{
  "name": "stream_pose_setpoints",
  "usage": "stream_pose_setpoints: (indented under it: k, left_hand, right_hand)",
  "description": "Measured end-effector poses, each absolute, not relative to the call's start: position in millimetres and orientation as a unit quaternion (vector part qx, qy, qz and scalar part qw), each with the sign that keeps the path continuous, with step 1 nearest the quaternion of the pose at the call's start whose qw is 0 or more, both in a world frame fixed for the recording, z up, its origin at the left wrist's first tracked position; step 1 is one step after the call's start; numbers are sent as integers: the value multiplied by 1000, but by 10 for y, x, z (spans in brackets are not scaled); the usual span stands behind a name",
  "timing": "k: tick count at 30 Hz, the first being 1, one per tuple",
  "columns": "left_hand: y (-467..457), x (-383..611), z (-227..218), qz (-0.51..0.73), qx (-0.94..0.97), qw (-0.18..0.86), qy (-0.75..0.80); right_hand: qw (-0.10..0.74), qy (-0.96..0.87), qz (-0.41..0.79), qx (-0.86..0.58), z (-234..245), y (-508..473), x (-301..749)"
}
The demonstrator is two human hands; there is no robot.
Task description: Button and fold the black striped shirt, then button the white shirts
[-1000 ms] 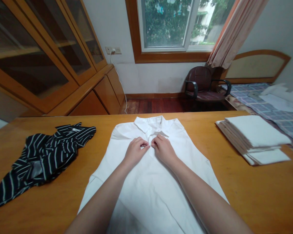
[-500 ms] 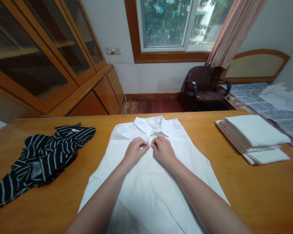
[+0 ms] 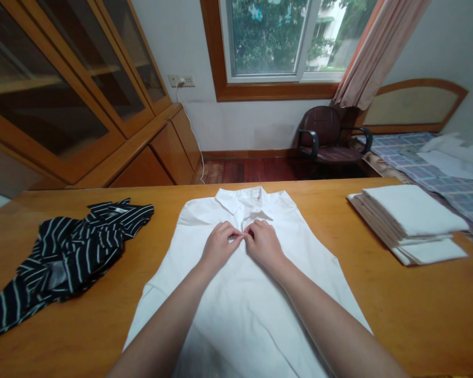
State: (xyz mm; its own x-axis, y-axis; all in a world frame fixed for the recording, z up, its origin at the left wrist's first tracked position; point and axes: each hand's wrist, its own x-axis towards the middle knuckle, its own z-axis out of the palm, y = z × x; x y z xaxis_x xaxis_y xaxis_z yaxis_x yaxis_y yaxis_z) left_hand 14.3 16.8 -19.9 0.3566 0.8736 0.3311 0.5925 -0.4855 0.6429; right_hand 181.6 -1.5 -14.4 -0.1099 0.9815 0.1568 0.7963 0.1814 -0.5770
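A white collared shirt (image 3: 244, 294) lies flat, front up, on the wooden table (image 3: 339, 210), collar toward the far edge. My left hand (image 3: 219, 244) and my right hand (image 3: 263, 242) meet at the shirt's front placket just below the collar. Both have their fingers curled and pinched on the cloth of the placket. What sits between the fingertips is too small to make out.
A crumpled black-and-white striped garment (image 3: 67, 254) lies on the table's left. A stack of folded white cloth (image 3: 412, 220) sits at the right. Beyond the table stand a dark armchair (image 3: 327, 134), a wooden glass-door cabinet (image 3: 74, 89), a bed (image 3: 445, 173) and a window.
Almost nothing has moved; my hands stay pinched at the placket, with only slight finger shifts.
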Motion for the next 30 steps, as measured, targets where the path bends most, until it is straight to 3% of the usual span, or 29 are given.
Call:
stream_pose_setpoints:
  k: [12,20,30]
  left_hand:
    - [177,102,-188,395,739,233,494]
    - [222,46,-207,437,696,208,531]
    - [215,44,-192,427,709,222,516]
  right_hand:
    - [398,-702,231,-544,-252,70,1906]
    - [285,-788,178,-516,-223,52,1909]
    - [351,-739,208,-536,-236,44,1915]
